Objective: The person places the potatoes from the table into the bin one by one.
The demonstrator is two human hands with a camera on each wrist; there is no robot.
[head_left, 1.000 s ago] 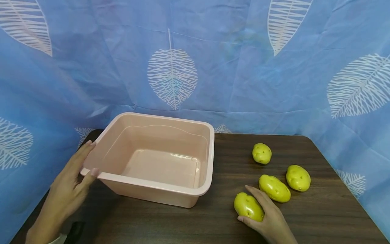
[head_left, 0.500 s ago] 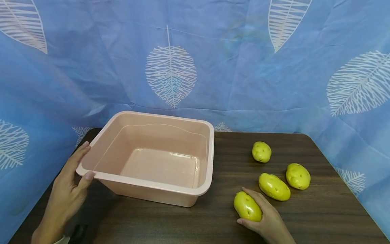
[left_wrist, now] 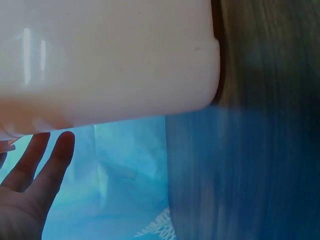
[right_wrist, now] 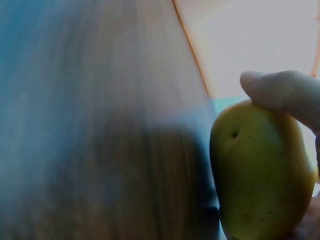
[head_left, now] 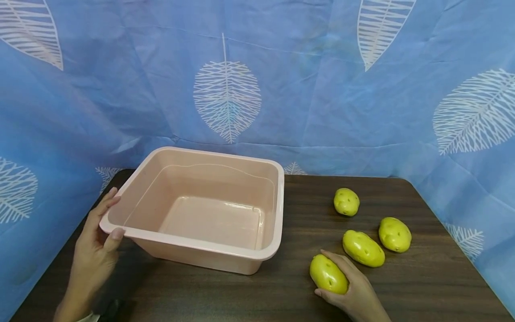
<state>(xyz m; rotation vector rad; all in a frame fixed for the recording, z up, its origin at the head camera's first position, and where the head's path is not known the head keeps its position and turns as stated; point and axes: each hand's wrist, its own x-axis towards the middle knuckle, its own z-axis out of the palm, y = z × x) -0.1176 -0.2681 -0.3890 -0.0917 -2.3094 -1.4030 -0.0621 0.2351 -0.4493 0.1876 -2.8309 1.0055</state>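
A pale pink plastic basin [head_left: 197, 243] with nothing inside stands on the left half of the table. My left hand [head_left: 94, 248] holds its near left corner, thumb at the front rim and fingers along the left side. From below, the left wrist view shows the fingers [left_wrist: 59, 155] against the basin's wall [left_wrist: 125, 65]. To the right of the basin, my right hand [head_left: 358, 286] grips a yellow-green potato [head_left: 327, 273] between thumb and fingers. The right wrist view has the thumb [right_wrist: 285, 92] across one end of this potato [right_wrist: 260, 170].
Beyond my right hand lie an oblong potato [head_left: 363, 248], a rounder potato [head_left: 394, 235] and a smaller potato [head_left: 346, 201] farther back. They rest on a dark wood-grain table [head_left: 297, 210]. A blue curtain [head_left: 289, 103] with white leaf prints hangs right behind it.
My left hand has shifted slightly around the basin's corner, its wrist swinging to the right and uncovering more of the corner. My right hand and its potato have hardly moved.
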